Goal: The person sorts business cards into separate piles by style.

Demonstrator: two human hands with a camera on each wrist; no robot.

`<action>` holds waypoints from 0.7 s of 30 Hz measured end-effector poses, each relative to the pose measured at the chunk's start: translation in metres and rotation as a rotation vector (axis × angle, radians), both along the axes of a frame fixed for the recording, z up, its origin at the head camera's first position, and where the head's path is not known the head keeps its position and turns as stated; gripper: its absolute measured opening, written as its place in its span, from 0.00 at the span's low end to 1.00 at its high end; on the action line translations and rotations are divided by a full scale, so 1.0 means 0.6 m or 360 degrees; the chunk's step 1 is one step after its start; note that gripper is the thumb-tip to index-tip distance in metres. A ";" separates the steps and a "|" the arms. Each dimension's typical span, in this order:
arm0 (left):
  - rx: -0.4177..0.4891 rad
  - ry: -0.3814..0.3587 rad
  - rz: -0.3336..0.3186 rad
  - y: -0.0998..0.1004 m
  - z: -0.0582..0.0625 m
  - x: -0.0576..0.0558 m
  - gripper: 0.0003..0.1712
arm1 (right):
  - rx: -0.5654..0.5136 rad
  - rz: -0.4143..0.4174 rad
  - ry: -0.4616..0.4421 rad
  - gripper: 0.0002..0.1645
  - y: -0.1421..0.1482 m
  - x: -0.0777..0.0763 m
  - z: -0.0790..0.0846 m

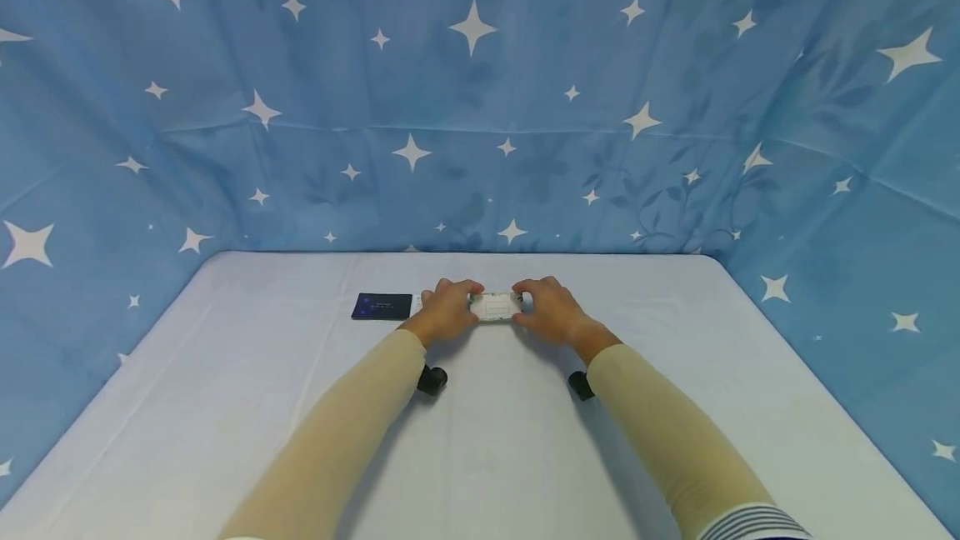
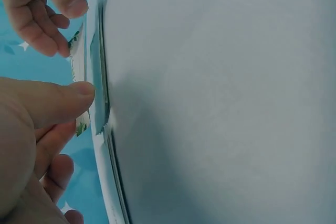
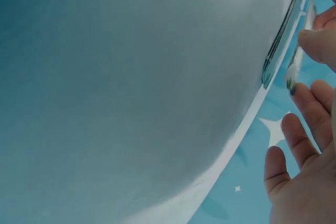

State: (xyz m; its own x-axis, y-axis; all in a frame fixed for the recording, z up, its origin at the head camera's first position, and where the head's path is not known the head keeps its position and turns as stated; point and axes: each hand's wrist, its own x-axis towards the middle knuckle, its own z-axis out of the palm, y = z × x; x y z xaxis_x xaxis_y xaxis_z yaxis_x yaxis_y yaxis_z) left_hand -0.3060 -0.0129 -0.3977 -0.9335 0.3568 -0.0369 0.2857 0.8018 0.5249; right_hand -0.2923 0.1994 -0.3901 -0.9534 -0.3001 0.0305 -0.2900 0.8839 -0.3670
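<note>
A thin white card [image 1: 495,307] with green leaf prints near its edges is held up between both hands. My left hand [image 1: 444,312] pinches its left end, thumb in front and fingers behind, as the left wrist view shows. At the other end my right hand [image 1: 552,312] grips the card by thumb and fingers. Edge-on in the left wrist view, the card [image 2: 79,61] appears apart from a low stack of flat pieces [image 2: 100,72] lying on the table. Its leaf-printed end [image 3: 294,72] shows beside the right fingers in the right wrist view.
A dark printed card [image 1: 382,307] lies left of my left hand, partly over or beside a white piece [image 1: 416,303]. The white table [image 1: 495,457] ends at a blue curtain with white stars [image 1: 480,107] behind it and at both sides.
</note>
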 end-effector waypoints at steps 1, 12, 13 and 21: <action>0.0001 -0.0009 0.0002 0.001 0.000 -0.001 0.29 | 0.0001 -0.0002 -0.0004 0.31 0.000 -0.001 0.000; -0.0009 -0.0070 0.0020 0.010 -0.006 -0.011 0.30 | 0.0057 -0.0079 -0.0093 0.31 -0.004 -0.012 -0.012; -0.0010 -0.0075 0.0026 0.010 -0.005 -0.012 0.30 | 0.0060 -0.0082 -0.0102 0.31 -0.005 -0.013 -0.012; -0.0047 -0.0140 0.0065 0.008 -0.008 -0.017 0.31 | 0.0086 -0.0072 -0.0168 0.31 -0.009 -0.011 -0.009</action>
State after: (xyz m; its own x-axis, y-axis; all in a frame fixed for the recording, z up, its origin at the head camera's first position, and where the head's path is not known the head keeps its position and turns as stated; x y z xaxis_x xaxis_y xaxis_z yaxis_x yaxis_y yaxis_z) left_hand -0.3162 -0.0083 -0.4027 -0.9398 0.3163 -0.1293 0.2065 0.8272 0.5227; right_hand -0.2990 0.1940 -0.3954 -0.9630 -0.2555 -0.0855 -0.2120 0.9144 -0.3448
